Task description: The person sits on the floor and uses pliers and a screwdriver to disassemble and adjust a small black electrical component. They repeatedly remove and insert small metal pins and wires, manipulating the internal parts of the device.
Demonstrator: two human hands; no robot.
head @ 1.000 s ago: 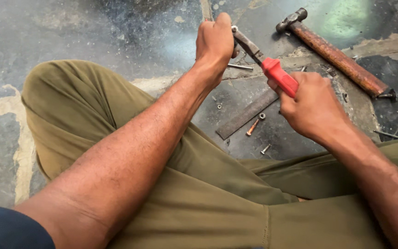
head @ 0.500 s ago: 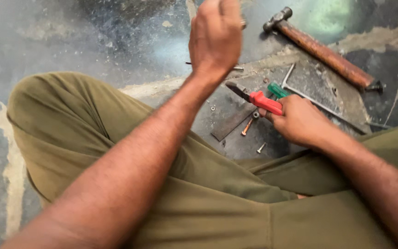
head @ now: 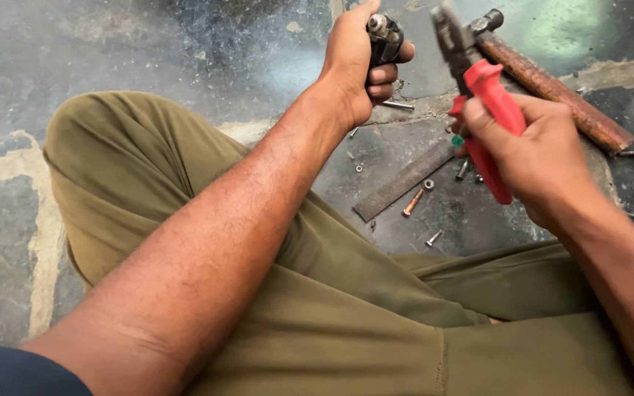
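Red-handled pliers [head: 487, 110] gripped by right hand [head: 537, 158] fingers; dark metal part [head: 383, 37] clenched in left hand [head: 354, 70] fingers. Likely slip risk: jaws skidding off, pinching nearby fingertips.

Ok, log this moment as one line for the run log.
left hand: grips small dark metal part | right hand: holds red-handled pliers, raised | floor: hammer, flat file, loose bolts

My right hand [head: 544, 158] now lifts the red pliers [head: 482, 95] up from the floor, close beside the dark metal part [head: 383, 37] in my left hand [head: 357, 66].
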